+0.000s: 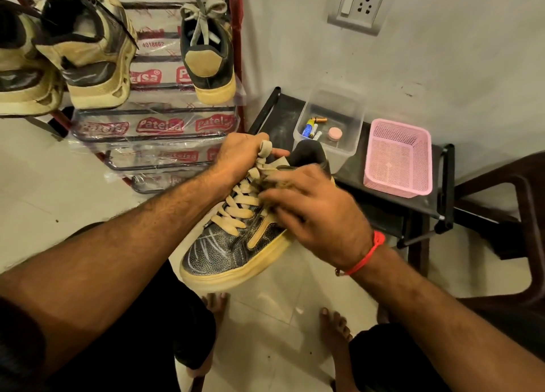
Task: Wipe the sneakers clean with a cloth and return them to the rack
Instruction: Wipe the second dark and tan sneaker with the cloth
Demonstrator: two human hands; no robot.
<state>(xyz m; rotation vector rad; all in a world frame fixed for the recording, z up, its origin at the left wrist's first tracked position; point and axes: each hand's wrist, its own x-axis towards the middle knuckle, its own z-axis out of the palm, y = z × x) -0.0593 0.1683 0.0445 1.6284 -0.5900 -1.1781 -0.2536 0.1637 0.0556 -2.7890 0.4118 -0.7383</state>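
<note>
Pale floor tiles below, red rack (236, 38) at the wall with the matching sneaker (208, 61) parked on it. I've got the dark sneaker (236, 244) up in the air over my knees, toe toward me. My left hand (239, 156) grips it at the tongue and laces; my right hand (312, 212) is blurred against the side — wiping, I'd judge, though I can't tell whether it clasps a cloth. Next: finish the side, then shelve it beside its mate.

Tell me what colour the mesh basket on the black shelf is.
Pink basket, clearest in the head view.
</note>
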